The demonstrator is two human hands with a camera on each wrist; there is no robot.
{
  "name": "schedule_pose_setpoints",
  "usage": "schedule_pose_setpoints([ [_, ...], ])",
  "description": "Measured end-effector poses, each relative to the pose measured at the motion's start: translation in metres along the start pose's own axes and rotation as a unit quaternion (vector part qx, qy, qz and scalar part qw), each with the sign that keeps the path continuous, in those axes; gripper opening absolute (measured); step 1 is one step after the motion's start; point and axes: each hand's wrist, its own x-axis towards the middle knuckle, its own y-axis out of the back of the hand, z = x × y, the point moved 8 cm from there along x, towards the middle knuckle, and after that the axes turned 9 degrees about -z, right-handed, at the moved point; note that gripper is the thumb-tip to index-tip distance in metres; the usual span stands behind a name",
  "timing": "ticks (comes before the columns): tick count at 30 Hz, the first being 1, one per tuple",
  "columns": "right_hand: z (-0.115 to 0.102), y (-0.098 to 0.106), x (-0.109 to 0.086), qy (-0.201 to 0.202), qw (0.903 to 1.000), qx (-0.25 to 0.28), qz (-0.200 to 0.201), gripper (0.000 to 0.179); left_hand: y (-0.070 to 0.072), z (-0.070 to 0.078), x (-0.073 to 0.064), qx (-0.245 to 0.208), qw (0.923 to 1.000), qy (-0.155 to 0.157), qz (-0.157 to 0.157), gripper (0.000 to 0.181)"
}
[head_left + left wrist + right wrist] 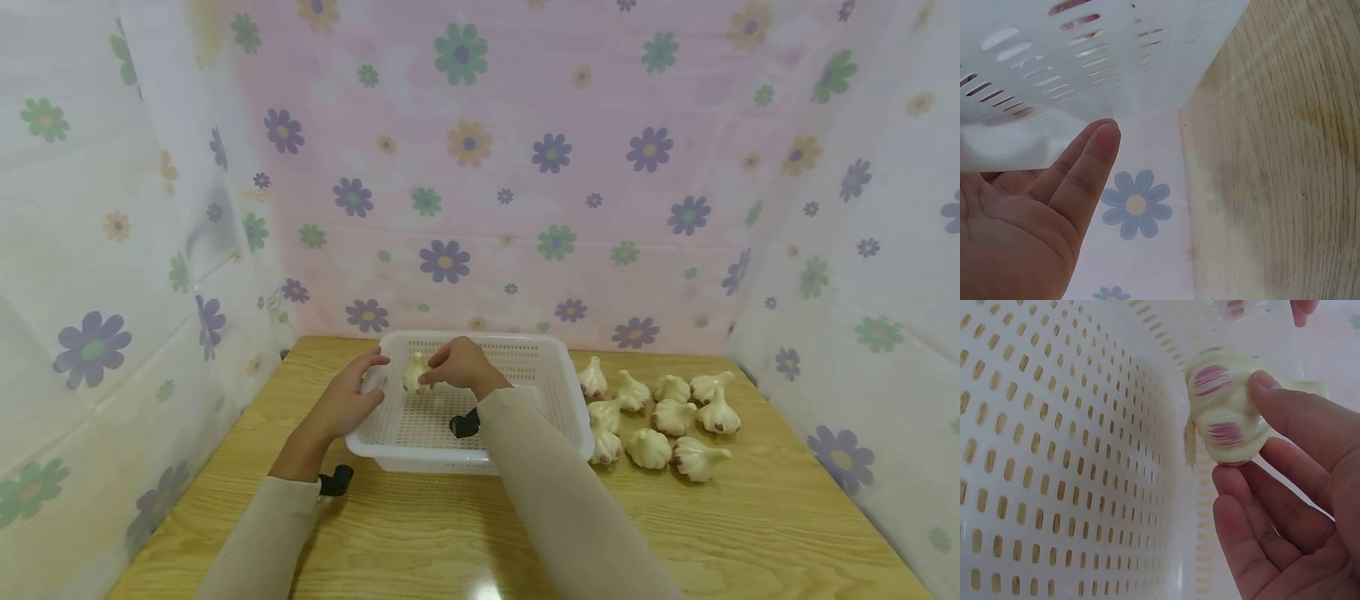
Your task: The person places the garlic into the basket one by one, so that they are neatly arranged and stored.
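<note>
Inside the left part of a white perforated plastic basket point(468, 456), my right hand point(461, 367) pinches a garlic bulb point(417, 375) between thumb and fingers. In the right wrist view the bulb point(1225, 406) shows purple streaks and dry roots, held close over the slotted basket floor point(1054, 487). My left hand point(348, 400) is at the basket's left rim, its fingers extended. From the left wrist, the fingertips point(1105, 140) show right at the basket's outer wall point(1147, 56).
Several garlic bulbs point(673, 417) lie on the wooden table point(420, 533) to the right of the basket, some close against its side. Flower-printed cloth point(510, 167) hangs behind the table and along both sides. Black wrist cameras point(337, 481) sit at both sleeves.
</note>
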Motion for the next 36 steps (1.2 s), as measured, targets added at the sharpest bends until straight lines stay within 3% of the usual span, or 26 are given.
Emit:
schedule_pose_setpoints([
  [11, -0.001, 0.000, 0.002, -0.002, 0.9992, -0.039, 0.005, 0.016, 0.003, -0.002, -0.001, 0.011, 0.9999, 0.008, 0.003, 0.053],
  [21, -0.001, -0.006, 0.000, -0.006, 0.9947, -0.088, -0.052, 0.031, 0.001, 0.006, -0.003, 0.028, 0.9994, -0.002, -0.021, 0.052],
  [26, -0.004, -0.006, -0.002, -0.002, 0.9926, -0.101, -0.067, 0.025, 0.001, 0.014, -0.005, 0.053, 0.9979, -0.016, -0.032, 0.055],
  [31, -0.007, -0.003, -0.003, 0.009, 0.9921, -0.107, -0.064, 0.012, 0.000, 0.016, -0.005, 0.073, 0.9964, -0.015, -0.040, 0.059],
  [36, -0.009, 0.001, -0.002, 0.014, 0.9922, -0.114, -0.049, 0.012, -0.002, 0.017, -0.006, 0.081, 0.9955, -0.008, -0.047, 0.062],
])
